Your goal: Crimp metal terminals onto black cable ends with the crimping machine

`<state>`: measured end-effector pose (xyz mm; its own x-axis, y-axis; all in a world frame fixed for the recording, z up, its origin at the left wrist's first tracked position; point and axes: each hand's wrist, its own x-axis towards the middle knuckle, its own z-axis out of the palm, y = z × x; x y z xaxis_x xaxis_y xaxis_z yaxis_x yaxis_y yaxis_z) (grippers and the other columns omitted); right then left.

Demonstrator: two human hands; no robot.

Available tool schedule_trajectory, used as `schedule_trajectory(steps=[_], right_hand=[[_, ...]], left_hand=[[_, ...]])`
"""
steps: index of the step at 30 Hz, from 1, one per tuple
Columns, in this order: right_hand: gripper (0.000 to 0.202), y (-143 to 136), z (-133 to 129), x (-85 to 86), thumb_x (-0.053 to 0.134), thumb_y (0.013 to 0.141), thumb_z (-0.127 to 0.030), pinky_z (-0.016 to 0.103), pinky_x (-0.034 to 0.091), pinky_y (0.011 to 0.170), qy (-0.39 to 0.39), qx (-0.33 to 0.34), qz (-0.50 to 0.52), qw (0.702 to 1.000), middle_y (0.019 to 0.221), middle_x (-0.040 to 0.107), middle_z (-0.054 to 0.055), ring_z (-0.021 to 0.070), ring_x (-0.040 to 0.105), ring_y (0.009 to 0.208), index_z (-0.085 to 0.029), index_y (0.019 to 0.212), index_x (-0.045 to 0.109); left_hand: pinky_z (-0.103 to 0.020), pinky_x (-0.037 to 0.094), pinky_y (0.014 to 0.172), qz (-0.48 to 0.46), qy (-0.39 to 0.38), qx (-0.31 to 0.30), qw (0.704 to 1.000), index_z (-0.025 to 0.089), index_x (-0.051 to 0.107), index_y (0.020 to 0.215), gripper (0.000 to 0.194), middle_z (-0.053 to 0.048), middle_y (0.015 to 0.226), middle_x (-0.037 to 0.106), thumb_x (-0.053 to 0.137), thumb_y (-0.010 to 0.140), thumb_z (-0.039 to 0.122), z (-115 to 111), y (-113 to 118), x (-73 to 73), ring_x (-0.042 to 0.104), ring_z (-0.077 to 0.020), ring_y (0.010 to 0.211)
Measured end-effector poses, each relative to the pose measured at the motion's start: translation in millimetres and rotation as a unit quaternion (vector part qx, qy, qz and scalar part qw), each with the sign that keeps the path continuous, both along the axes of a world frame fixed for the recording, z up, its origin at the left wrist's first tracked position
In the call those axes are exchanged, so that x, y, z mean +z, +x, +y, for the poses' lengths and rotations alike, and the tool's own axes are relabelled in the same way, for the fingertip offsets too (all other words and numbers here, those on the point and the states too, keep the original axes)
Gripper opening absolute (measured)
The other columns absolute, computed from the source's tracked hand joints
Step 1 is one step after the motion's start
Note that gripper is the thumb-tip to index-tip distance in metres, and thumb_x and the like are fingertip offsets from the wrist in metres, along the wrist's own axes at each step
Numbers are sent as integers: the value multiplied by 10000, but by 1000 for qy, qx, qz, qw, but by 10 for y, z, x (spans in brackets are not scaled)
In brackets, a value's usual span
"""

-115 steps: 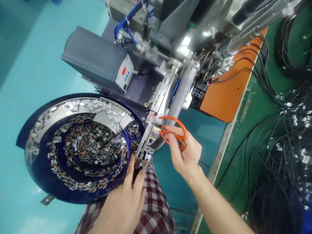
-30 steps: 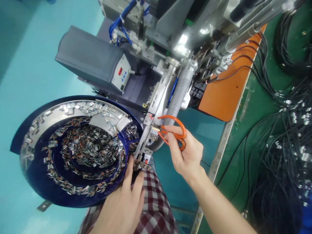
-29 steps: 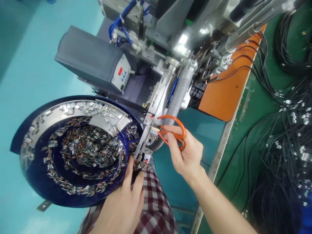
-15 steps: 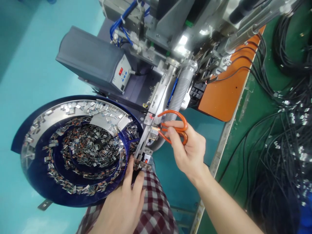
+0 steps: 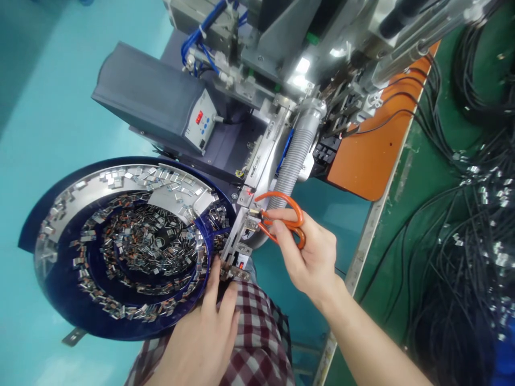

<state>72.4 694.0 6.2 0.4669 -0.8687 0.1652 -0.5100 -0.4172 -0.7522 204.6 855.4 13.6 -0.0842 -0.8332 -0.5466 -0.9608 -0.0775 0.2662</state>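
At the centre, our right hand (image 5: 311, 254) grips orange scissors (image 5: 299, 210), just shifted leftward, so they are now closer on the rail (image 5: 259, 167); our left hand (image 5: 201, 335) lies spread beside the bowl (image 5: 66, 292), lower left.

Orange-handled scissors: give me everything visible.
The orange-handled scissors have two glossy, plastic-looking loops, the upper one curving wider. The right hand pinches them between thumb and fingers. The blade end faces picture-left, at the metal feed rail; blades are barely visible, so contact and opening can't be told.
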Motion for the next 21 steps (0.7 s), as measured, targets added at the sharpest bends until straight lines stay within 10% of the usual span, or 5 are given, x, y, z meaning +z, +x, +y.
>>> schedule_trajectory(steps=[21], right_hand=[[169, -34, 301, 21, 535, 880, -118, 213, 498, 571, 69, 0, -10, 998, 855, 679, 19, 88, 592, 589, -157, 1023, 616]], left_hand=[[-351, 534, 428, 11, 16, 6, 1000, 151, 586, 1184, 338, -314, 1462, 276, 453, 876, 191, -72, -9, 48, 653, -186, 479]])
